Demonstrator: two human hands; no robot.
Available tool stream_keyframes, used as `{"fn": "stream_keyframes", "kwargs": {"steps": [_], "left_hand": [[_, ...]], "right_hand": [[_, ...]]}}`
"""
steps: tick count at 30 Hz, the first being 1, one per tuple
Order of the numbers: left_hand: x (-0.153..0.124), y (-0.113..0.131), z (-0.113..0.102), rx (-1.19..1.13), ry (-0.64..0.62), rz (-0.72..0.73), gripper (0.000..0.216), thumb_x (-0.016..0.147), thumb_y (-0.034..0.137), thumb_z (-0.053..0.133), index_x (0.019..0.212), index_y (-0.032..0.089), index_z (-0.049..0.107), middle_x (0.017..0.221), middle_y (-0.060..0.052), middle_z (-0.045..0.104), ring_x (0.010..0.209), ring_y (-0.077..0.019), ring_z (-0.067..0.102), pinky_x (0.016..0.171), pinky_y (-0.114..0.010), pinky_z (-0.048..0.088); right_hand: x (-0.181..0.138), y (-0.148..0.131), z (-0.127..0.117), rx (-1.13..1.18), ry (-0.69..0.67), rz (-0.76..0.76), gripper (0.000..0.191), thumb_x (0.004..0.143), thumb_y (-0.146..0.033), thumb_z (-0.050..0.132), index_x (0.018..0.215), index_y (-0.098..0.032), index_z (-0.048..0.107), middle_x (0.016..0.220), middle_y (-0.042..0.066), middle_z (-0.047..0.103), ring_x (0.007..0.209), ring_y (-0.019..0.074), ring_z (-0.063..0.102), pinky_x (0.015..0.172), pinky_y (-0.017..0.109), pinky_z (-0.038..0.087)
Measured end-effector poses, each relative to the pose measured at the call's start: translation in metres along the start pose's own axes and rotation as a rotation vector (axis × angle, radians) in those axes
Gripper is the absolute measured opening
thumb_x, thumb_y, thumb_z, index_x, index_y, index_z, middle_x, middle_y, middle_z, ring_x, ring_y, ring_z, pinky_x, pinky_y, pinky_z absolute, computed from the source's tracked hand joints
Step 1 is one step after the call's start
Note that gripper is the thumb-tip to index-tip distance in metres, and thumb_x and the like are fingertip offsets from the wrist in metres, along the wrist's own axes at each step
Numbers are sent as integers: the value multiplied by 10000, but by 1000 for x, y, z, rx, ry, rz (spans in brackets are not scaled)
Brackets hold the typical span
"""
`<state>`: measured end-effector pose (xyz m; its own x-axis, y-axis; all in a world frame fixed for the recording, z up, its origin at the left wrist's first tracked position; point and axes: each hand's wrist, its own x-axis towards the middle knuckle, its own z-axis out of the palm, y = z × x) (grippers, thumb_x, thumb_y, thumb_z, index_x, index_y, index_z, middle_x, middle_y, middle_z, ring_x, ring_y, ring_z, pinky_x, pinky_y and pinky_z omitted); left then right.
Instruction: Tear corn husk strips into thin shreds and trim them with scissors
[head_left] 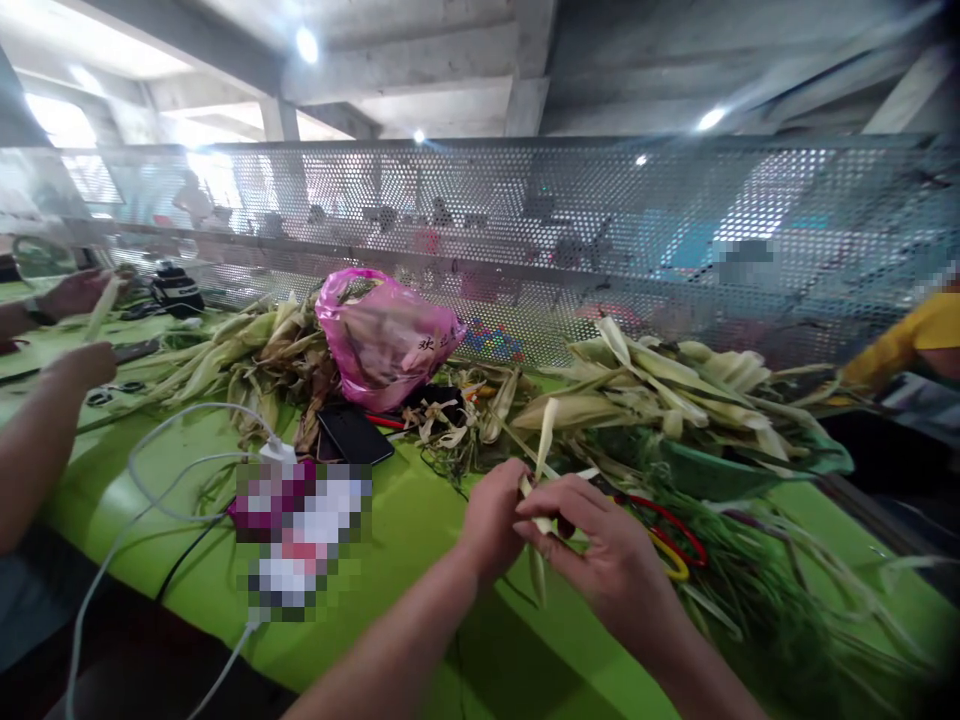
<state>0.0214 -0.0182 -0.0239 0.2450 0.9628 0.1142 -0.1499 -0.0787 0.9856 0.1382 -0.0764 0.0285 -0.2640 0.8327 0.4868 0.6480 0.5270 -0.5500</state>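
Note:
Pale strips of corn husk [547, 440] stick up and hang down between my two hands over the green table. My left hand [495, 520] is closed around the strips, its fingers curled. From the right, my right hand [581, 530] pinches the same husk between thumb and fingers, close against the left. Just right of my hands lie red-handled [679, 525] and yellow-handled [671, 555] tools, partly hidden. Beyond them a heap of corn husks [675, 390] fills a green basket [750, 470].
A pink plastic bag [382, 340] stands among dried husks, with a black phone [356, 435] before it. A purple charger block [274, 495] and white cables lie left. Green fibres [780, 580] spread at right. A co-worker's hand [86, 365] works far left. A perforated metal screen [480, 230] backs the table.

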Motion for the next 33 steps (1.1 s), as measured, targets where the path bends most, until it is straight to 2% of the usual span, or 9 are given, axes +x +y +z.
{"fn": "stream_keyframes", "kwargs": {"steps": [5, 8, 12, 16, 19, 23, 26, 30, 33], "left_hand": [[10, 6, 2, -249, -26, -114, 74, 663, 191, 558, 715, 177, 507, 551, 53, 426, 501, -85, 373, 503, -218, 274], [9, 12, -1, -364, -85, -171, 134, 645, 210, 602, 758, 152, 558, 595, 34, 483, 509, -72, 416, 516, -208, 322], [4, 19, -5, -512, -202, -249, 193, 590, 176, 653, 769, 126, 599, 634, 2, 543, 542, -77, 481, 549, -207, 381], [2, 22, -6, -585, -192, -296, 256, 604, 276, 731, 765, 129, 597, 634, 6, 550, 535, -72, 491, 548, -203, 410], [3, 20, -6, -529, -123, -297, 333, 623, 392, 758, 746, 134, 586, 581, 24, 521, 501, -63, 465, 502, -189, 382], [7, 15, -5, -518, -65, -285, 352, 578, 374, 790, 737, 135, 587, 552, 37, 512, 480, -59, 453, 482, -187, 362], [8, 13, -6, -546, -46, -265, 358, 562, 360, 803, 737, 126, 595, 581, 31, 533, 493, -54, 461, 516, -193, 388], [9, 11, -6, -546, -31, -240, 349, 552, 329, 808, 736, 121, 595, 582, 31, 538, 492, -54, 461, 529, -198, 390], [10, 9, -5, -525, -21, -249, 357, 552, 324, 801, 768, 122, 600, 581, 31, 543, 493, -58, 461, 523, -199, 377]], "right_hand": [[1, 18, -13, 53, 189, 207, 159, 818, -378, 606, 875, -241, 661, 842, 45, 692, 778, 221, 631, 713, 309, 487], [3, 32, -16, 161, 164, 262, 176, 818, -375, 610, 909, -231, 654, 846, 36, 689, 783, 207, 628, 724, 297, 485], [4, 43, -15, 200, 137, 247, 166, 821, -355, 611, 931, -238, 655, 881, 30, 686, 810, 199, 622, 746, 294, 485], [5, 45, -12, 164, 128, 225, 167, 825, -358, 602, 922, -237, 664, 888, 38, 695, 814, 212, 631, 740, 305, 496], [4, 45, -12, 82, 124, 147, 146, 846, -315, 574, 933, -241, 664, 909, 44, 695, 846, 219, 640, 781, 318, 497], [5, 45, -11, -235, 156, -92, 197, 834, -224, 577, 995, -265, 682, 1020, 65, 664, 984, 251, 598, 889, 386, 450], [4, 44, -10, -451, 173, -229, 285, 812, -181, 600, 1056, -296, 690, 1092, 69, 641, 1028, 277, 562, 885, 422, 420], [3, 43, -10, -522, 175, -277, 196, 821, -203, 622, 971, -286, 718, 1023, 65, 646, 983, 268, 559, 830, 394, 415], [2, 43, -11, -516, 142, -276, 209, 830, -210, 619, 1000, -287, 714, 983, 58, 652, 941, 252, 568, 812, 380, 412]]}}
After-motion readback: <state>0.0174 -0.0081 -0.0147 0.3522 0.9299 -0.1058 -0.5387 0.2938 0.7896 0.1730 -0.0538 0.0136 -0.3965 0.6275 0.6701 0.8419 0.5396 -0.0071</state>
